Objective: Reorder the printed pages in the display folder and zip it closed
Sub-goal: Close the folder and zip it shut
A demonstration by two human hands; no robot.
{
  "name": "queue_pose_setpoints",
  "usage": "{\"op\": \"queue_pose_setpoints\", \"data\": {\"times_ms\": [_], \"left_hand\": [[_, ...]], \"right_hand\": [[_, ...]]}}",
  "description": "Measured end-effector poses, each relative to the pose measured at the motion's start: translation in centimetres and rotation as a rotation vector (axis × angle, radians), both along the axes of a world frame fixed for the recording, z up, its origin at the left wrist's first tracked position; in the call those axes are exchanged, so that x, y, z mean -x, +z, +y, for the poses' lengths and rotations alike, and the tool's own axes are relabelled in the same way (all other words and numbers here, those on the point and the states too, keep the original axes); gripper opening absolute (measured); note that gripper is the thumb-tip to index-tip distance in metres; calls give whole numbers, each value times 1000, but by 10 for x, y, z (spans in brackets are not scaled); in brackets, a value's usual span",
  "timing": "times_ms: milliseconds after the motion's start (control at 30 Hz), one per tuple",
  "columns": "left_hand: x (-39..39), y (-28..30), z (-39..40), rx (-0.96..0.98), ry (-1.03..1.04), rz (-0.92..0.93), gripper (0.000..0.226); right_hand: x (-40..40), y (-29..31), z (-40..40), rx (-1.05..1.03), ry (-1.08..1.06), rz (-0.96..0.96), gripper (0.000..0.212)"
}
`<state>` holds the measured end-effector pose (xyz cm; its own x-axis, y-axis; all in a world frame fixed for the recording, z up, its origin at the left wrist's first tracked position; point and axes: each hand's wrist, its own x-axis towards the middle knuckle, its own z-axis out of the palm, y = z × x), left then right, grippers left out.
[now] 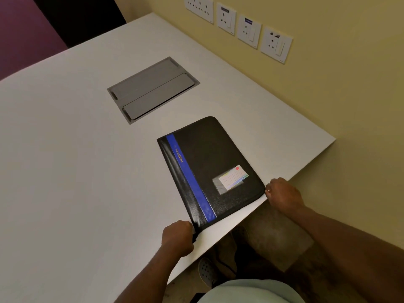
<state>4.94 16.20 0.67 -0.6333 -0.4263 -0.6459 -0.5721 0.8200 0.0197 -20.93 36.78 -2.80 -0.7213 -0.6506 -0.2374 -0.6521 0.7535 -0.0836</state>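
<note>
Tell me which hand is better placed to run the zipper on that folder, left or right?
Right, probably. The right hand pinches something small at the near right corner of the closed folder, apparently the zipper pull. The left hand grips the spine-side corner, which suits bracing the folder on the table.

One head-worn camera looks forward and down, close over the table [76,171].

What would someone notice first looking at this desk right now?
The black folder with its blue stripe, lying closed near the white table's front edge. The left hand grips its near corner by the spine, and the right hand pinches at the opposite near corner. Farther back, a grey cable hatch is set into the tabletop.
</note>
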Motion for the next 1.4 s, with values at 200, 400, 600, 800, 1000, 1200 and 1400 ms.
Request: {"op": "queue_pose_setpoints", "data": {"times_ms": [200,400,600,800,1000,1200,1400], "left_hand": [[26,7,-8,86,194,88,50],[91,-7,-39,34,382,336,113],[138,-20,-75,-72,531,280,127],[150,-26,-83,-57,531,172,131],[156,-24,-84,-73,560,156,133],[158,-25,-85,-75,572,136,133],[158,-27,-86,-89,572,136,130]], "right_hand": [[53,7,-16,-66,355,-15,33],[81,8,-25,-65,590,81,20],[101,3,-38,65,785,130,18],[143,8,-80,53,852,161,22],[184,11,-164,49,908,202,24],[222,15,-249,-1,930,208,23],[248,13,-328,-71,1032,284,32]]}}
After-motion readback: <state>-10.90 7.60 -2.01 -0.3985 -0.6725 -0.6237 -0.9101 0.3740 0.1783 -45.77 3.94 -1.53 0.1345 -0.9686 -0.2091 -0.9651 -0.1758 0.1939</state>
